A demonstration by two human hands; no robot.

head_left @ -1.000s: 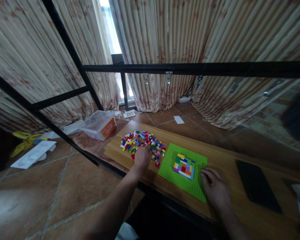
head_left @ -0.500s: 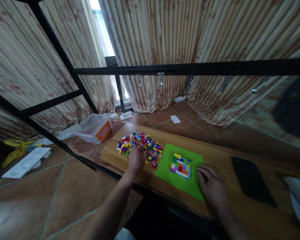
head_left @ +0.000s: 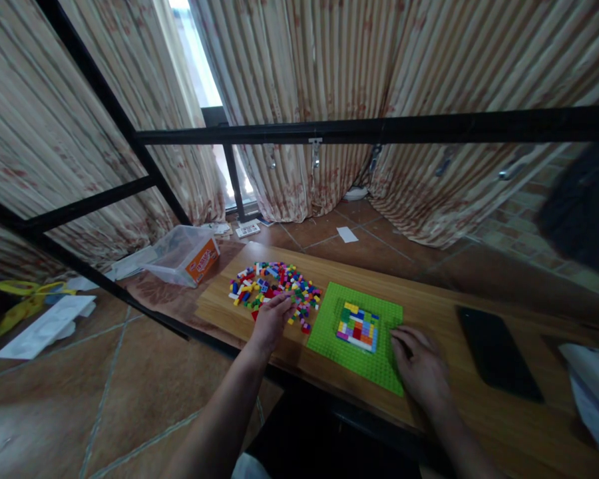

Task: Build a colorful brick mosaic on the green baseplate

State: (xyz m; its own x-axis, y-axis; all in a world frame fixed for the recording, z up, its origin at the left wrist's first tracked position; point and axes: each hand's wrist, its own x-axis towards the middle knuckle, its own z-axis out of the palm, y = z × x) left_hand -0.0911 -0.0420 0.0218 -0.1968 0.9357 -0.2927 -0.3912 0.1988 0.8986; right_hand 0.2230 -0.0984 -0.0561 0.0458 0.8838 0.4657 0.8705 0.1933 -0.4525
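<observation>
My left hand (head_left: 272, 322) is held over the near right side of a pile of small toy bricks (head_left: 267, 271). Its thumb and fingers are pinched together; whatever lies between the tips is too small to make out. To the right is a green studded baseplate (head_left: 347, 362), bearing a low patch of multicoloured bricks (head_left: 358, 327) in its middle. My right hand (head_left: 422, 366) rests at the plate's right edge with fingers curled and thumb close to them. What it may grip is hidden.
The wooden bench (head_left: 429, 303) carries a black phone-like slab (head_left: 499, 352) right of the plate and a whitish item (head_left: 594, 392) at its right end. A clear plastic box (head_left: 172, 259) with an orange label stands on the floor beyond the left end. A black metal rail (head_left: 404, 130) crosses ahead.
My left hand has drawn slightly back from the pile, its fingers now pinched and pointing right. The right hand stays by the plate's edge. The whole view has shifted a little.
</observation>
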